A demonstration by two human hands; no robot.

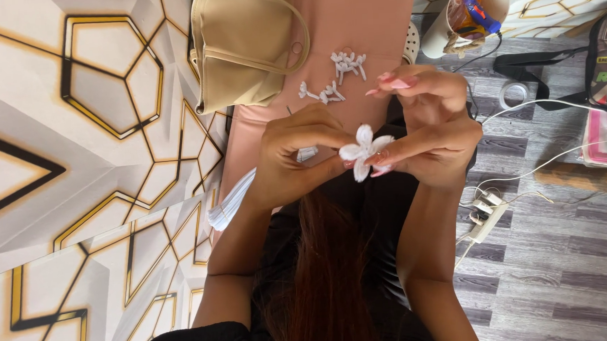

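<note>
Hard to see what's under the white flower [364, 151], since both hands crowd it and the finger ends hide whatever it has for a stem. The left hand [296, 157] pinches it from 9 o'clock and the right hand [433, 132] from 3 o'clock, hands close together and both closed on the flower, smack in the middle of the shot. A white bundle of strips [232, 202] pokes out behind the left wrist, partly covered.

The surface is a pink board [351, 23] running up to 12 o'clock, with small white pieces [336, 75] scattered on it just above the hands. The floor is grey wood plank, and the wall at 9 o'clock has gold and black hexagon panels.

A beige bag [241, 46] sits at 11 o'clock, contents not visible. A white cup [472, 13] at 1 o'clock holds orange and blue tools, cut off by the frame.
</note>
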